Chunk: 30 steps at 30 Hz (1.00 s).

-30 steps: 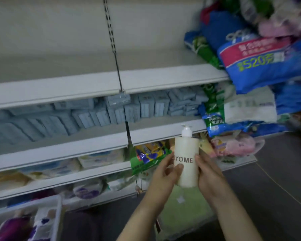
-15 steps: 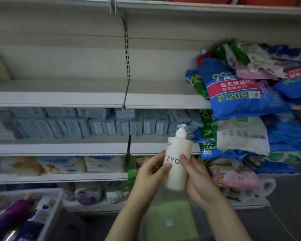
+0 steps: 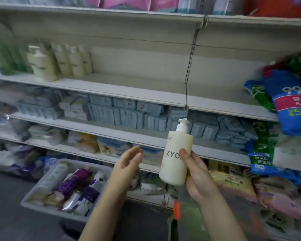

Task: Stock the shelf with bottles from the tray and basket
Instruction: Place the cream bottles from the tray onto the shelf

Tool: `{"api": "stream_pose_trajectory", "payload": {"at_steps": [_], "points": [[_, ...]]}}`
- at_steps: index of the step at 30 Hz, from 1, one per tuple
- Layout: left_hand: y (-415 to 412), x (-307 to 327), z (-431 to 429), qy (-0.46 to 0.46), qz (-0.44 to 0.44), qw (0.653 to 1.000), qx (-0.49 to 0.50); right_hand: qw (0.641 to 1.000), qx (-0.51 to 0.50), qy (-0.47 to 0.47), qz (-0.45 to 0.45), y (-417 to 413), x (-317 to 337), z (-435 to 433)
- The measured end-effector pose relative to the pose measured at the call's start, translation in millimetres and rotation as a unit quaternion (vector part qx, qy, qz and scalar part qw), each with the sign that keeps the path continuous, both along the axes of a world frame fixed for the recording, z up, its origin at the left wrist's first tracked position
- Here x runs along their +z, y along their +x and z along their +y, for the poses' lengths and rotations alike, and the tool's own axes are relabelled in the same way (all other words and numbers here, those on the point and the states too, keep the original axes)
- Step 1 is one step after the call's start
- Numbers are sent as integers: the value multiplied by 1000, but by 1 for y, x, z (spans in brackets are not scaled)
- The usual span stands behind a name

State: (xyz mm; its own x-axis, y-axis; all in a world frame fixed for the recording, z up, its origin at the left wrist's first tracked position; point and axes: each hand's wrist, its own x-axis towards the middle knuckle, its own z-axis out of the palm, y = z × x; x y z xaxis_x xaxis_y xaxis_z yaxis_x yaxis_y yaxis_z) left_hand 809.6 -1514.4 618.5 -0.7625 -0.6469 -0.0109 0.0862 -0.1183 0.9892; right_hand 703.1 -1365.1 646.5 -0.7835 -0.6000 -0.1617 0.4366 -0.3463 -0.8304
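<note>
One pump bottle (image 3: 176, 153) tilts in my curled right hand (image 3: 198, 178), left hand (image 3: 127, 164) spread and empty; that single grip could let it slip.

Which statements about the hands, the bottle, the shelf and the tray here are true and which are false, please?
1. The right hand holds the pump bottle. True.
2. The left hand grips the pump bottle too. False: it is open and apart from it.
3. The pump bottle has lost its top. False: a white pump sits on it.
4. Cream bottles stand on the shelf at upper left. True.
5. The tray is empty. False: assorted bottles lie in it.
</note>
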Motion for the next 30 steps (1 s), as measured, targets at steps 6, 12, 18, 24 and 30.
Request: {"api": "stream_pose_trajectory", "payload": {"at_steps": [6,12,18,24,30], "points": [[102,2,-96,17,2,996,82,998,54,-15,2,77,8,-113],[159,24,-158,-12,11,992,126,995,96,-23,21,127,18,-182],[170,32,-203,-27,12,990,137,994,95,-7,44,126,22,-233],[146,32,-253,-33,-4,990,136,995,91,6,43,96,13,-286],[97,37,-316,-33,-1,989,141,995,89,1,47,50,7,-354]]}}
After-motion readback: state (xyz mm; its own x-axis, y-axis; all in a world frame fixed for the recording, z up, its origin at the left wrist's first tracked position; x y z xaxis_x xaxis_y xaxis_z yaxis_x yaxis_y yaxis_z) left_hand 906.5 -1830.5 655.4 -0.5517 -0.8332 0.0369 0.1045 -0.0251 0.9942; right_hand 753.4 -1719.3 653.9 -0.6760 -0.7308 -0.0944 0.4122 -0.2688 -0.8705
